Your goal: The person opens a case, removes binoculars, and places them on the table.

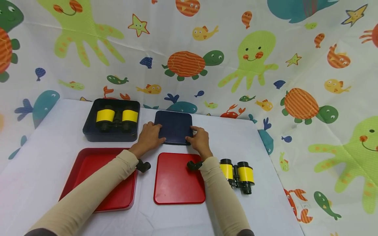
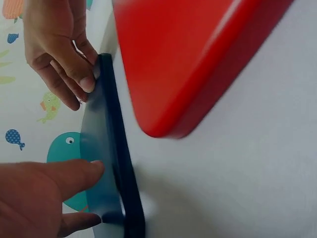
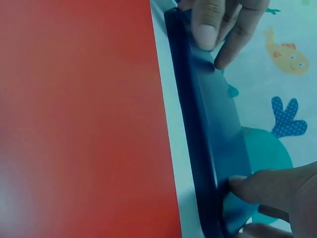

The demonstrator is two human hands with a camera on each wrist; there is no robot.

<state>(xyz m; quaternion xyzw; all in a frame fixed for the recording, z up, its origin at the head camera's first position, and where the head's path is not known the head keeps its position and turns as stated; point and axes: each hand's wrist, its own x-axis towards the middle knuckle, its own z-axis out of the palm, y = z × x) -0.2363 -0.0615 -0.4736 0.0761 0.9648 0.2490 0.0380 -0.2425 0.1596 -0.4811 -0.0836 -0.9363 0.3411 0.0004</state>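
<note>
A dark blue square lid (image 1: 175, 127) lies at the back middle of the white table, between both hands. My left hand (image 1: 149, 137) holds its left side, the thumb at the near corner and the fingers along the edge. On the opposite side, my right hand (image 1: 199, 140) grips the right edge with bent fingers. In the left wrist view the left thumb (image 2: 84, 176) lies against the lid's face. The right wrist view shows the right thumb and fingers (image 3: 262, 191) at the lid's end. Just in front lies a red lid (image 1: 179, 183), partly under the right wrist.
Back left, a dark blue box (image 1: 109, 137) contains yellow-and-black binoculars (image 1: 129, 116). An open red box (image 1: 118, 200) sits beneath the left forearm. A second pair of binoculars (image 1: 245, 175) lies right of the right forearm. A sea-animal curtain (image 1: 189, 88) hangs behind the table.
</note>
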